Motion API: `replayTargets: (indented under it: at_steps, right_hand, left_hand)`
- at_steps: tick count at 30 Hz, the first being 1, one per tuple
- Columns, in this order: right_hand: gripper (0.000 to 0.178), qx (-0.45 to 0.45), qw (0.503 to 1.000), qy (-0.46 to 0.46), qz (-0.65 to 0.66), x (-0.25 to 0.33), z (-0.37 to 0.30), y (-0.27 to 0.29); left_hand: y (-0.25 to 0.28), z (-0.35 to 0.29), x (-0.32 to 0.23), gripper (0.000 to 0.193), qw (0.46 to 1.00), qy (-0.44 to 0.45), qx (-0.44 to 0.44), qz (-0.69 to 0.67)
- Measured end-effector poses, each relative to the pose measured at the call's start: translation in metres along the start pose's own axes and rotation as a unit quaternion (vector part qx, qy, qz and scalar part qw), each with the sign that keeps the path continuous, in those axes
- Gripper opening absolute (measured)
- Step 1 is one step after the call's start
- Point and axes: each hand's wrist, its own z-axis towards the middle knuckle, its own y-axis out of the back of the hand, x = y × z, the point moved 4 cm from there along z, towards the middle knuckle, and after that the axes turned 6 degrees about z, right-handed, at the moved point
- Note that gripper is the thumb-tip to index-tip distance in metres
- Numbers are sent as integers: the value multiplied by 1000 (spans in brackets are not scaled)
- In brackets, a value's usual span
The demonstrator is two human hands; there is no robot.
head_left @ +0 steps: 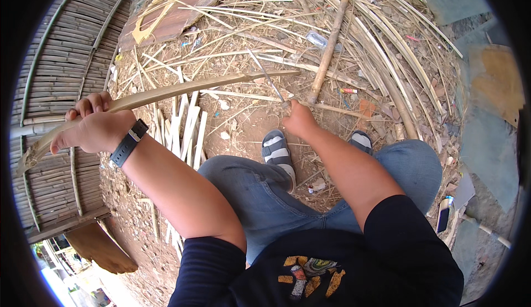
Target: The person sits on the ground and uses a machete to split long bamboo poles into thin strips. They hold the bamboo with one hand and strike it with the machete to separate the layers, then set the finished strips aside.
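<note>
Split bamboo strip point(177, 87) spans above the ground point(246, 122), from its left edge toward its middle — the left hand point(91, 123) grasps it near one end. The right hand point(300, 120) clenches what looks like a knife point(265, 76), crossing the strip's far part — whether touching, I cannot tell.

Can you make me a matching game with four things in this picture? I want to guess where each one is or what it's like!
1. Long tan strip
2. Thin-bladed tool
3. Watch
4. Jeans

A. Faded blue cloth
B. In the right hand's grip
C. Buckled round a wrist
D. In the left hand's grip

Right pairs: 1-D, 2-B, 3-C, 4-A
</note>
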Motion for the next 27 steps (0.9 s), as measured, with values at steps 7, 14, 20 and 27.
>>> replayTargets:
  at_steps: [7, 14, 20, 27]
  right_hand:
    - [46, -20, 995, -27, 95, 31, -12, -5]
    - [41, 37, 973, 163, 161, 130, -46, 7]
    - [43, -30, 996, -53, 69, -24, -12, -13]
    - [48, -44, 986, -89, 131, 5, -16, -13]
  left_hand:
    - [-24, -19, -10, 81, 997, -56, 50, 2]
    - [-16, -13, -4, 79, 1000, -23, 18, -8]
    - [-11, -6, -2, 80, 1000, -10, -13, 4]
    - [-17, -14, -6, 81, 998, -50, 29, 2]
